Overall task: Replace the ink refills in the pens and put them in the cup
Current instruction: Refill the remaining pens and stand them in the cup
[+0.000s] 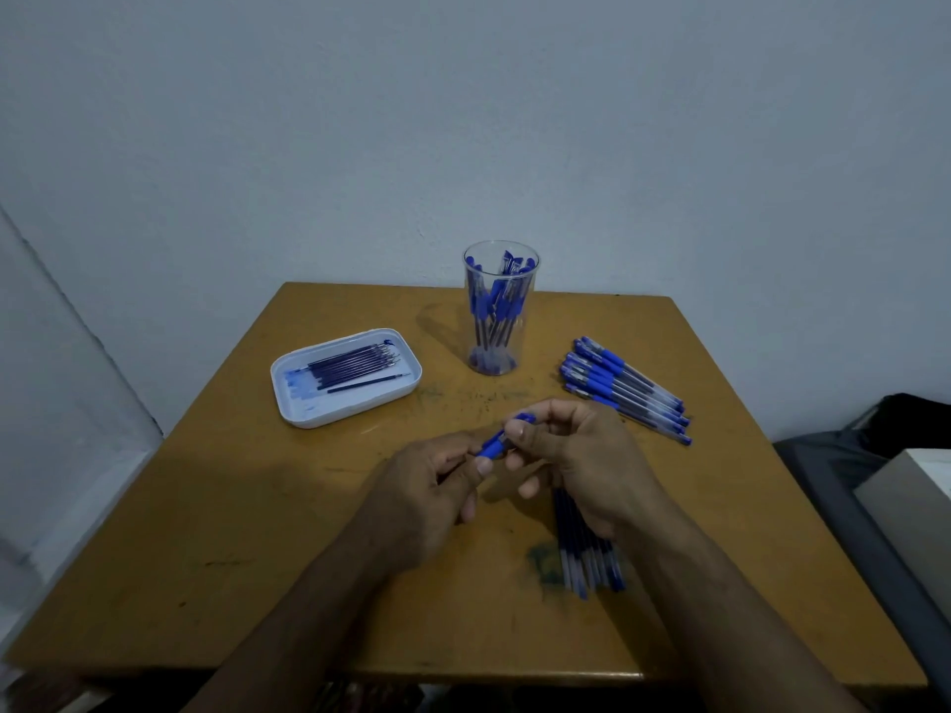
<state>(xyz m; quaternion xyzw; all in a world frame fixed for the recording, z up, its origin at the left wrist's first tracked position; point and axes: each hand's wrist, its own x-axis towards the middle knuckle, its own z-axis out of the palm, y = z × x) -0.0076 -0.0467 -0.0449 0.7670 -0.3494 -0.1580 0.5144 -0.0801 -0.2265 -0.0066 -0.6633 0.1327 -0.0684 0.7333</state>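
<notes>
Both hands hold one blue pen (500, 441) above the middle of the table. My left hand (429, 494) pinches its lower end, and my right hand (571, 458) grips its upper part near the cap. A clear cup (500, 311) with several blue pens stands at the back centre. On the right lies a row of several capped blue pens (628, 391). A white tray (346, 377) at the left holds several dark refills. Another bunch of refills (589, 550) lies on the table under my right wrist, partly hidden.
The wooden table (257, 532) has ink stains near its middle. A plain wall stands right behind it. Grey and dark objects (885, 486) sit off the table's right edge.
</notes>
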